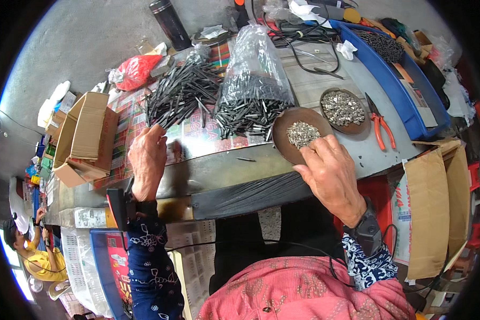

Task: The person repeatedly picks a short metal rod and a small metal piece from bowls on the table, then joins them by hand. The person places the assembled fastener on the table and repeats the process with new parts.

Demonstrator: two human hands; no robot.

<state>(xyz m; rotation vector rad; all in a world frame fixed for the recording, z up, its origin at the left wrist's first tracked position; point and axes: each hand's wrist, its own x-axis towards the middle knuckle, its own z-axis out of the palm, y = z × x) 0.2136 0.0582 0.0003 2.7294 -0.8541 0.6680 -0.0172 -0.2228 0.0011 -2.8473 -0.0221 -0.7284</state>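
Note:
My left hand (148, 159) is beside the near edge of a loose pile of thin black sticks (178, 96). Its fingers are curled together, and what they hold, if anything, is hidden. My right hand (330, 173) reaches over the near right rim of a round brown bowl (284, 140). Small silvery metal pieces (302, 133) lie in this bowl. The fingertips of that hand are bent down and pressed together, so I cannot see what is between them. Between the hands, shorter black pieces (250, 118) spill from a clear plastic bag (257, 66).
A second bowl of metal bits (343, 109) stands beside red-handled pliers (380, 124). A blue tray (392, 72) is at the right. Cardboard boxes (88, 133) and a red bag (135, 72) are at the left, a black flask (170, 24) behind. A person in yellow (40, 258) is far left.

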